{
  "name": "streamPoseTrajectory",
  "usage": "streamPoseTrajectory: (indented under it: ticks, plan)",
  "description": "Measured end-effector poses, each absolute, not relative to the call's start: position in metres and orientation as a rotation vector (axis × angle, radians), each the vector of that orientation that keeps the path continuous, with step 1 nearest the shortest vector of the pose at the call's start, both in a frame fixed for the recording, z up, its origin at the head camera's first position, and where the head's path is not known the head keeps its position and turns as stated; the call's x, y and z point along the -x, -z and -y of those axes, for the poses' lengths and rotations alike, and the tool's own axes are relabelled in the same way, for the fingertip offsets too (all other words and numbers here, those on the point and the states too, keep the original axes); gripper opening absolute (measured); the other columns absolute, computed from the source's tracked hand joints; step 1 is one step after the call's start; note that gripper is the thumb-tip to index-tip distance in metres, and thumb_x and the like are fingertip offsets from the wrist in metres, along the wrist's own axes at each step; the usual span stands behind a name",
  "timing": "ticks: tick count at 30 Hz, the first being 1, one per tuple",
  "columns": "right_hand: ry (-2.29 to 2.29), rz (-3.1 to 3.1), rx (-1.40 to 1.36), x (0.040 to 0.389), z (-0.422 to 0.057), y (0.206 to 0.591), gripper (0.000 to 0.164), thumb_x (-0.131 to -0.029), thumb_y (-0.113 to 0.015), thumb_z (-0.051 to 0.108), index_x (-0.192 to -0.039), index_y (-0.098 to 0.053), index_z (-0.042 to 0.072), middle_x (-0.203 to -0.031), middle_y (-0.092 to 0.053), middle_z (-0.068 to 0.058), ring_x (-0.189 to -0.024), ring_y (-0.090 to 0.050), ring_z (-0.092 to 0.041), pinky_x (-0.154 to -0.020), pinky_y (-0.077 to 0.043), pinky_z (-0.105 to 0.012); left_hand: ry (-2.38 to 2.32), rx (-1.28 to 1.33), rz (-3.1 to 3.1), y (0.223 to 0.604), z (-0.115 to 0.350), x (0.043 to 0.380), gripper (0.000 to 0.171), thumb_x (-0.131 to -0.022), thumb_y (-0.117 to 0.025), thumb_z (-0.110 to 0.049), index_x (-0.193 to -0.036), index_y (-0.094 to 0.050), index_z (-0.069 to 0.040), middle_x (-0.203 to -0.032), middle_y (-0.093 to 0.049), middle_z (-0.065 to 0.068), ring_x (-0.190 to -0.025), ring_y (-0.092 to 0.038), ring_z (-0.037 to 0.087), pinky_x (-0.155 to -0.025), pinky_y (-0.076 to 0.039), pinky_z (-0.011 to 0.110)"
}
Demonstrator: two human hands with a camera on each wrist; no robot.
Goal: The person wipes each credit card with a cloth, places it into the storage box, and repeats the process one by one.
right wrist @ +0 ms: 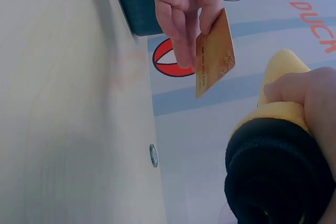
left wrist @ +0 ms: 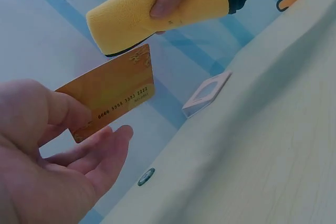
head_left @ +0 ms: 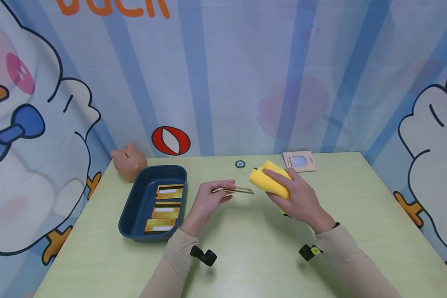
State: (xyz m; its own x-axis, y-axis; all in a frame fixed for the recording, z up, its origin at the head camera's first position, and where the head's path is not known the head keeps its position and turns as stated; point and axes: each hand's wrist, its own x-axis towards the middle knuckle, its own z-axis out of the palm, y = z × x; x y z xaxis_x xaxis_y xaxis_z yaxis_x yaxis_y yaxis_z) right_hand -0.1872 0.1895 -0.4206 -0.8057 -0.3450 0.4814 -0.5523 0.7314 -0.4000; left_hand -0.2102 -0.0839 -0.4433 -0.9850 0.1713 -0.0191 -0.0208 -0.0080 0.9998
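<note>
In the head view my left hand (head_left: 204, 203) pinches a gold bank card (head_left: 243, 190) by one end, held above the table. The left wrist view shows the card's face (left wrist: 118, 95) with its embossed digits, thumb on one corner and the other fingers below. My right hand (head_left: 301, 200) grips a folded yellow cloth (head_left: 269, 182), soft and thick, with a black edge or backing that shows as a dark end (right wrist: 278, 169) in the right wrist view. The cloth is just right of the card's free end, close above it in the left wrist view.
Left of my left hand stands a dark blue tray (head_left: 138, 203) with three gold cards (head_left: 165, 210) lying in a column. Behind it sits a pink piggy bank (head_left: 129, 163). A small round chip (head_left: 240, 164) and a pale pink box (head_left: 300, 161) lie near the table's back edge.
</note>
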Motion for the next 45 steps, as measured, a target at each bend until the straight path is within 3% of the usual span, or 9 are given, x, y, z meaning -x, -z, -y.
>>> streamPoseTrajectory:
  ticks: [8, 19, 28, 36, 45]
  plan:
    - [-0.777, 2.563, -0.684, 0.187, -0.187, 0.419, 0.061, -0.092, -0.081, 0.024, -0.149, -0.060, 0.025, -0.120, -0.058, -0.016, -0.079, -0.050, -0.020, -0.059, -0.043, -0.033, -2.054, -0.285, -2.112, 0.445, 0.087, 0.208, 0.026, -0.104, -0.058, 0.004, -0.123, -0.075, 0.001, -0.129, -0.070, 0.018, -0.106, -0.075, 0.026, -0.094, -0.061, 0.037]
    - [-0.780, 2.574, -0.695, 0.187, -0.185, 0.421, 0.061, -0.093, -0.080, 0.025, -0.150, -0.059, 0.026, -0.121, -0.058, -0.016, -0.079, -0.050, -0.019, -0.060, -0.044, -0.033, -1.985, -0.418, -2.051, 0.447, 0.090, 0.208, 0.041, -0.097, -0.074, -0.003, -0.137, -0.067, -0.001, -0.144, -0.059, 0.026, -0.113, -0.072, 0.025, -0.095, -0.060, 0.035]
    - [-0.762, 2.563, -0.707, 0.187, -0.179, 0.415, 0.062, -0.092, -0.081, 0.027, -0.150, -0.059, 0.028, -0.121, -0.058, -0.016, -0.080, -0.052, -0.020, -0.060, -0.045, -0.032, -2.016, -0.413, -2.021, 0.444, 0.088, 0.209, 0.064, -0.097, -0.070, 0.004, -0.156, -0.048, -0.010, -0.142, -0.063, 0.025, -0.121, -0.069, 0.035, -0.096, -0.060, 0.039]
    - [-0.744, 2.573, -0.776, 0.187, -0.167, 0.417, 0.063, -0.092, -0.081, 0.027, -0.151, -0.059, 0.030, -0.119, -0.056, -0.013, -0.072, -0.051, -0.013, -0.058, -0.047, -0.029, -2.020, -0.466, -1.939, 0.442, 0.085, 0.209, 0.066, -0.099, -0.064, 0.008, -0.159, -0.041, -0.006, -0.144, -0.060, 0.027, -0.120, -0.069, 0.040, -0.093, -0.061, 0.041]
    - [-0.597, 2.551, -0.884, 0.187, -0.150, 0.420, 0.061, -0.091, -0.081, 0.028, -0.149, -0.061, 0.029, -0.116, -0.057, -0.013, -0.063, -0.049, -0.010, -0.053, -0.045, -0.027, -2.021, -0.538, -1.924, 0.437, 0.079, 0.206, 0.071, -0.097, -0.067, 0.007, -0.161, -0.041, -0.010, -0.148, -0.058, 0.019, -0.116, -0.072, 0.034, -0.092, -0.062, 0.042]
